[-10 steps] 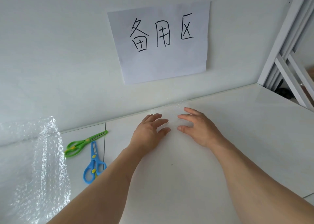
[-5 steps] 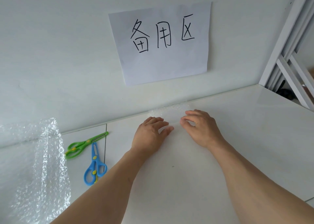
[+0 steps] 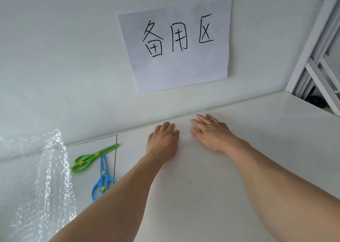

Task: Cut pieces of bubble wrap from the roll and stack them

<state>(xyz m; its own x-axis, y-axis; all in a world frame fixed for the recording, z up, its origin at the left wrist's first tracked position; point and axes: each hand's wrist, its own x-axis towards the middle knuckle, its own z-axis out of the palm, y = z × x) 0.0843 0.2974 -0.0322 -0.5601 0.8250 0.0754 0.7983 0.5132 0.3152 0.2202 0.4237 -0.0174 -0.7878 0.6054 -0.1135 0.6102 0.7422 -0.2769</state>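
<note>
A cut piece of clear bubble wrap (image 3: 184, 131) lies flat on the white table near the wall, hard to see against the surface. My left hand (image 3: 162, 142) rests palm down on its left part, fingers straight. My right hand (image 3: 209, 131) presses flat on its right part, fingers spread toward the wall. The loose end of the bubble wrap roll (image 3: 42, 177) stands crumpled at the far left. Green scissors (image 3: 93, 157) and blue scissors (image 3: 102, 179) lie shut between the roll and my left arm.
A white paper sign with black handwriting (image 3: 178, 45) hangs on the wall (image 3: 64, 67) right behind the table's back edge. A white frame (image 3: 316, 61) stands at the right corner. A seam (image 3: 116, 155) splits the white table (image 3: 276, 159) beside the scissors.
Both hands have slid a little toward the wall. My right fingers, curled at the wrap's edge half a second ago, now lie straight and flat on it.
</note>
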